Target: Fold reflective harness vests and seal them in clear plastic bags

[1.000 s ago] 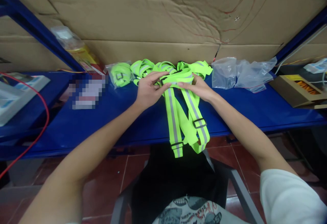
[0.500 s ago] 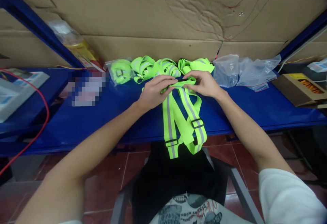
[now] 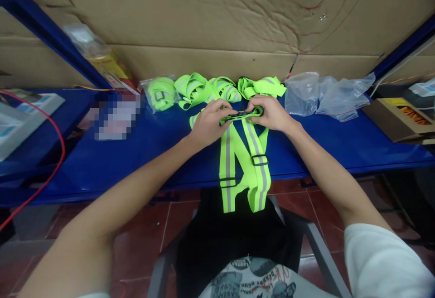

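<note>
Pinching folded green strap [image 3: 242, 116] in left hand [image 3: 208, 124] and right hand [image 3: 273, 116], centre of frame.
Dangling striped lengths [image 3: 228, 153] over edge of blue table [image 3: 340, 137], below frame centre.

Apparently a small workshop: a blue worktop [image 3: 163, 162] between blue posts [image 3: 50, 36], backed by cardboard sheeting [image 3: 176, 17], with several neon reflective straps [image 3: 227, 157], clear zip-lock bags [image 3: 302, 96] and an open carton [image 3: 384, 119], over red floor tiles [image 3: 136, 239].
</note>
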Motion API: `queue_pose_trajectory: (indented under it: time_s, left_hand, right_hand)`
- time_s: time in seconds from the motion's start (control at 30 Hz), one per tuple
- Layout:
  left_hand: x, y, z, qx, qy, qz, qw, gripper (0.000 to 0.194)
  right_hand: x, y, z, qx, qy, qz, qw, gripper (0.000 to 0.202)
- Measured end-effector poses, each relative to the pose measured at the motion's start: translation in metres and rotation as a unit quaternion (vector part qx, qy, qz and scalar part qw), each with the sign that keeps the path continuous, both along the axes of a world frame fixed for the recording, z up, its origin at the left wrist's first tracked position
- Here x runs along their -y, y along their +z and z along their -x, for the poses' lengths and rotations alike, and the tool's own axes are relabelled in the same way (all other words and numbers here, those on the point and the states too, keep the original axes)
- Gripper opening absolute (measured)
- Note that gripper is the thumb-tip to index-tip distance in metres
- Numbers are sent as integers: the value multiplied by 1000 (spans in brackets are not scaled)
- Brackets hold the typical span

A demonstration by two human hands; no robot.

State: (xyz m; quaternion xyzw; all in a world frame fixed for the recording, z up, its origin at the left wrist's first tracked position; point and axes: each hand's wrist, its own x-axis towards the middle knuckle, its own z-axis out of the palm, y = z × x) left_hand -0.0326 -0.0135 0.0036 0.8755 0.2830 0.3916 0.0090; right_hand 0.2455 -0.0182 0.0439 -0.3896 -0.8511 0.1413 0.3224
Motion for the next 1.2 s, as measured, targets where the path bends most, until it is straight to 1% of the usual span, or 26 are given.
queue_pose_trajectory:
  time_s: [0.07,0.1,0.17,0.23,0.27,0.3,0.37,0.4,0.47,0.53,0.6,0.67,0.73,0.8,0.87,0.93,1.0,1.03,1.1,1.13,1.2]
  left_hand:
    - [-2,-2,1,15,3,13,1000,20]
    - [-2,-2,2,21,4,22,1000,20]
    - [-4,-1,3,30,6,43,999,21]
    - [-5,0,4,46,14,64,997,22]
    - [-6,0,5,58,20,72,995,23]
    - [-7,0,5,71,26,78,994,25]
    - [-8,0,5,94,34,87,991,32]
    - [-9,0,5,104,37,90,990,36]
    - [-9,1,5,123,45,96,987,43]
    - [-8,3,5,139,54,101,984,49]
    - [-6,5,5,153,59,103,981,52]
    - [-4,8,4,168,59,107,978,51]
    - [-4,9,3,189,57,111,974,49]
    - [-4,9,2,212,55,115,969,47]
    - [-6,8,2,230,59,116,964,45]
    - [-7,7,2,242,63,114,962,43]
    - [-7,7,2,243,62,110,962,41]
    - [-8,7,2,242,61,109,962,41]
    - [-8,7,3,235,61,108,964,41]
    - [-9,7,4,232,64,107,965,41]
    - [-11,7,5,228,71,99,966,41]
  right_hand:
    - [-1,1,-3,-2,14,15,1000,19]
    - [-1,2,-6,-8,22,35,999,28]
    - [-1,5,-12,-28,24,83,996,54]
    - [-1,9,-18,-38,-7,108,993,79]
    - [-1,10,-21,-30,-32,105,993,87]
    - [-1,11,-23,-13,-55,100,993,92]
    - [-2,11,-25,36,-81,100,991,94]
    - [-2,10,-24,52,-84,108,989,93]
    - [-1,9,-22,46,-80,127,988,90]
    - [0,8,-19,5,-81,137,987,85]
    - [1,6,-16,-47,-91,148,984,75]
    - [0,4,-12,-102,-108,180,972,63]
    - [-2,1,-8,-155,-119,227,954,51]
    - [-4,-3,-3,-193,-113,259,940,44]
    - [-5,-5,2,-206,-101,265,937,37]
    - [-3,-5,4,-179,-106,235,949,26]
    - [0,-2,4,-109,-143,176,968,15]
    - [2,0,3,-66,-171,142,973,12]
    - [6,5,0,8,-211,94,973,14]
    - [7,7,-1,35,-210,84,973,18]
    - [9,10,-1,64,-166,83,981,24]
